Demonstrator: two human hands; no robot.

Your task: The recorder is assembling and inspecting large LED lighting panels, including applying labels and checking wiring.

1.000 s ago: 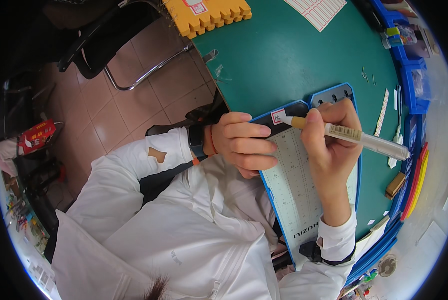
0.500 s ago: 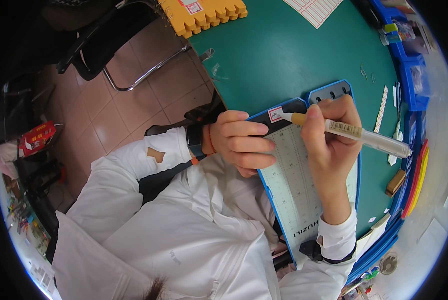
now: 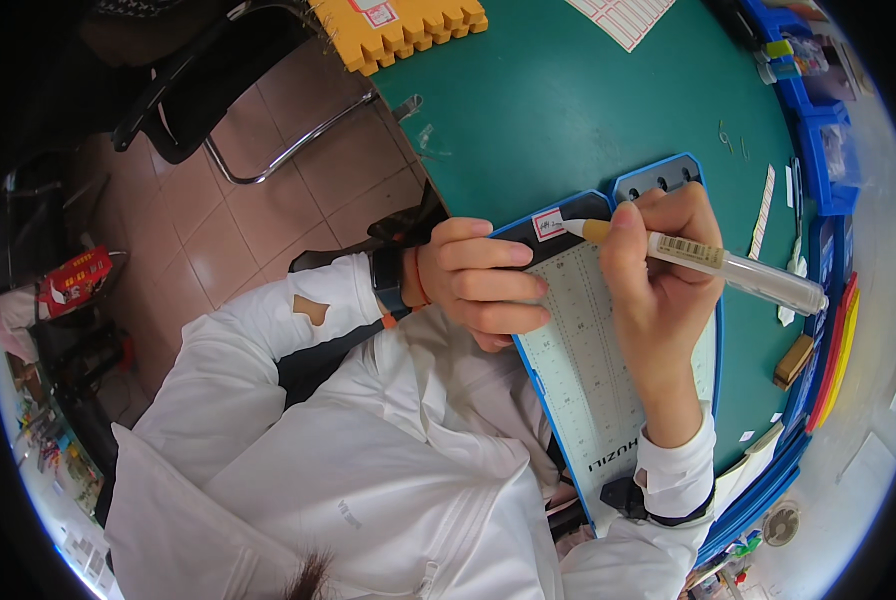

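Note:
A pen (image 3: pixel 780 285) with a clear barrel and a yellowish grip is held in a writing grip by my right hand (image 3: pixel 668 290). Its tip is at the right edge of a small white label (image 3: pixel 547 225) with a red border and handwriting on it. The label sits on the dark end strip of a blue-edged board (image 3: pixel 593 390) with printed scale marks, perhaps a paper trimmer. My left hand (image 3: pixel 490 285) is curled over the board's left edge, thumb hidden below. The board slants toward my lap, its near end partly behind my right sleeve.
A green table (image 3: pixel 528 110) carries yellow notched foam pieces (image 3: pixel 403 35) at the far left and a sheet of red-bordered labels (image 3: pixel 623 18) at the back. Blue bins (image 3: pixel 828 155) line the right edge, near a wooden block (image 3: pixel 793 360). A black chair (image 3: pixel 183 100) stands left.
The pen tip has moved right across the label, from its middle to its right edge, and more handwriting shows. My left hand keeps its hold on the board.

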